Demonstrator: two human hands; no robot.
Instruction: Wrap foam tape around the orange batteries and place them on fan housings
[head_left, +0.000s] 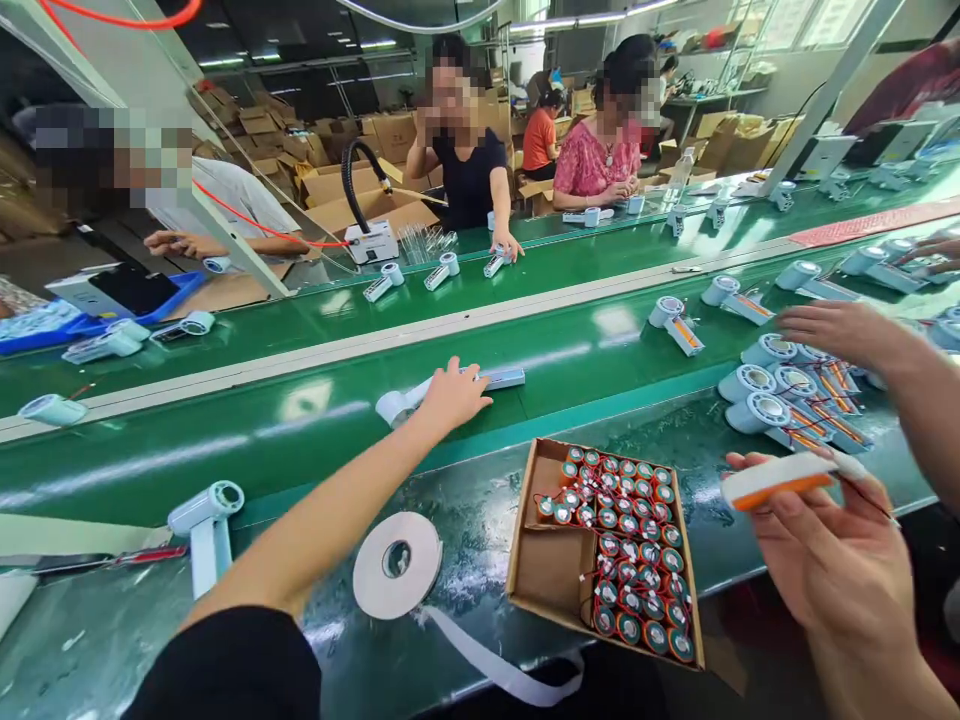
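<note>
Assembly hall with stacked cartons behind; two green conveyor belts (570, 350) run from left to right, split by a pale rail, and seated people work along the far side. The left hand (450, 395) reaches forward across the near belt and rests, fingers spread and flat, on a white handheld fan housing with a round head and slim grey-white handle (495, 378); its long axis lies along the belt, head toward the left and handle end toward the right, past the fingertips. Whether the fingers clasp it cannot be told. The right hand (832, 560), near the body at the right, is half closed around a white handle shell with an orange cell inside (780, 480), held roughly level; this piece is well apart from the belt housing. A further hand (840, 330) at the right edge belongs to another person and hovers over a cluster of similar white housings (780, 395). Between the two hands an open brown cardboard box (547, 570) holds rows of upright cylindrical cells with teal and orange tops and red wires (637, 550), filling its right part; the left part is bare. A white tape roll (397, 565) lies just left of it.
</note>
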